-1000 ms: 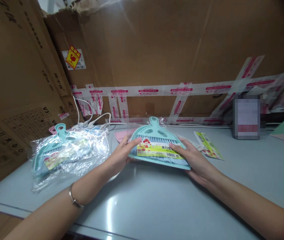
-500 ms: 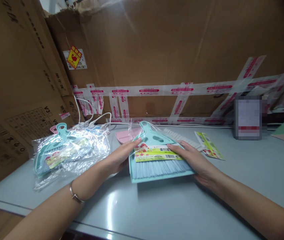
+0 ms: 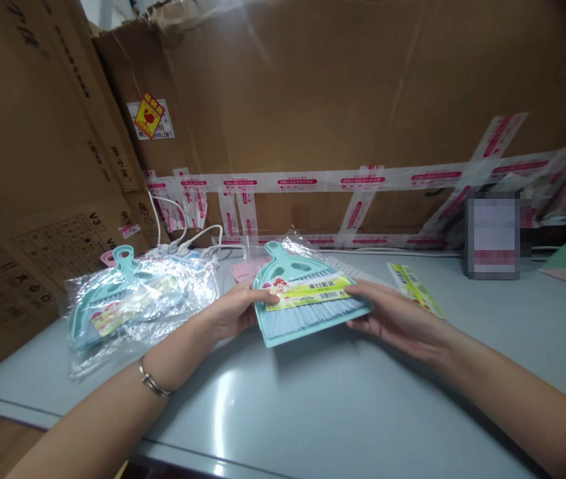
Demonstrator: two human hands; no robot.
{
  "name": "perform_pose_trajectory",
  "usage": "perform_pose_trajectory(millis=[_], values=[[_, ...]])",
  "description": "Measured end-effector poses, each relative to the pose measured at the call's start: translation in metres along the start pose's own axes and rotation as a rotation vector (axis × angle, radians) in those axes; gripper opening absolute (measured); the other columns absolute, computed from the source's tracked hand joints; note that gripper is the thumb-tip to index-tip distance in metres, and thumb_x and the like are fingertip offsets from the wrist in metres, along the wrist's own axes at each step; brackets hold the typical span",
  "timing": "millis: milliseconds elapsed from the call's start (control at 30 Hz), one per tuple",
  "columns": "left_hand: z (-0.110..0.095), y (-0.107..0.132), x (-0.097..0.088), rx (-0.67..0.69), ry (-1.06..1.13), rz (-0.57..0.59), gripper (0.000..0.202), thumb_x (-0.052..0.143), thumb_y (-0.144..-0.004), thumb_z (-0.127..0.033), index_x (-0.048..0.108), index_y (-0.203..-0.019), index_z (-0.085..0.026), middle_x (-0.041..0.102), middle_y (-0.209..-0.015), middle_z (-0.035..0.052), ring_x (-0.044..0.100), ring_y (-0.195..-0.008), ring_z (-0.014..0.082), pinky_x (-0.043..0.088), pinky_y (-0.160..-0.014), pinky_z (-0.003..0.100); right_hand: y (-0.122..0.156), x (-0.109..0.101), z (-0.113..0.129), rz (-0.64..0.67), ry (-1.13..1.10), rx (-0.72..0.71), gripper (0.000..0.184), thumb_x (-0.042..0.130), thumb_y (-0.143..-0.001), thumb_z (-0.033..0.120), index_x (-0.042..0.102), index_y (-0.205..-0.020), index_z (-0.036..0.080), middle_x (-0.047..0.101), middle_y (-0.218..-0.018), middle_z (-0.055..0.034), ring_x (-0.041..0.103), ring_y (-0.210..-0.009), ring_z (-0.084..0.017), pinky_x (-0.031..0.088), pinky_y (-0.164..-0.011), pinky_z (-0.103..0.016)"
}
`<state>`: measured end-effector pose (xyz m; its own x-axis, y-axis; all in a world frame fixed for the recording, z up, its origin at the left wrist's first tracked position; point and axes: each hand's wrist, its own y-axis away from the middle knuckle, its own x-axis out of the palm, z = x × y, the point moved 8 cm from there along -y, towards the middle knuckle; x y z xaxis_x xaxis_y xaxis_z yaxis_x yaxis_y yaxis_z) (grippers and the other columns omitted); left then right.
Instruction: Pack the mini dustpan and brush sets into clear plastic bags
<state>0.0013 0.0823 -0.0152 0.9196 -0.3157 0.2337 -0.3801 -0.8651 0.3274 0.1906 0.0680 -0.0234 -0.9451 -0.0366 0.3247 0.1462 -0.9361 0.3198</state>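
Observation:
A mint-green dustpan and brush set [image 3: 302,322], with pale blue bristles, is held above the table in the middle of the head view. A yellow-green printed label [image 3: 307,291] lies across its front, and clear plastic film shows round its handle. My left hand [image 3: 235,309] grips the set's left side, thumb on the label. At the right side my right hand [image 3: 392,316] is closed on it, thumb by the label's end and fingers underneath. Partly hidden behind the set are a pink dustpan [image 3: 245,271] and a brush with white bristles [image 3: 357,269].
Several bagged dustpan sets [image 3: 128,299] lie at left on the grey table [image 3: 337,412]. A loose label card [image 3: 416,290] rests at right, near a blurred upright device [image 3: 493,236]. White cables [image 3: 203,233] run along the back, before large cardboard boxes [image 3: 312,86].
The set has shifted slightly left and turned, its right side now higher. My right hand has slid down its right edge; my left thumb has moved onto the label.

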Motion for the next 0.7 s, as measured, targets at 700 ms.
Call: perform_pose_trajectory(millis=[700], values=[[-0.017,-0.004,-0.010,0.056,0.267,0.103,0.045,0.055,-0.082,-0.033,0.054,-0.119,-0.007,0.071,-0.097,0.0142,0.067,-0.091,0.0246,0.050,-0.088,0.038,-0.004,-0.001,0.013,0.046,0.051,-0.177,0.017,0.075,-0.068,0.026,0.072,-0.079,0.013,0.073,-0.078,-0.0057,0.069,-0.070,-0.012,0.056,-0.071,-0.017]])
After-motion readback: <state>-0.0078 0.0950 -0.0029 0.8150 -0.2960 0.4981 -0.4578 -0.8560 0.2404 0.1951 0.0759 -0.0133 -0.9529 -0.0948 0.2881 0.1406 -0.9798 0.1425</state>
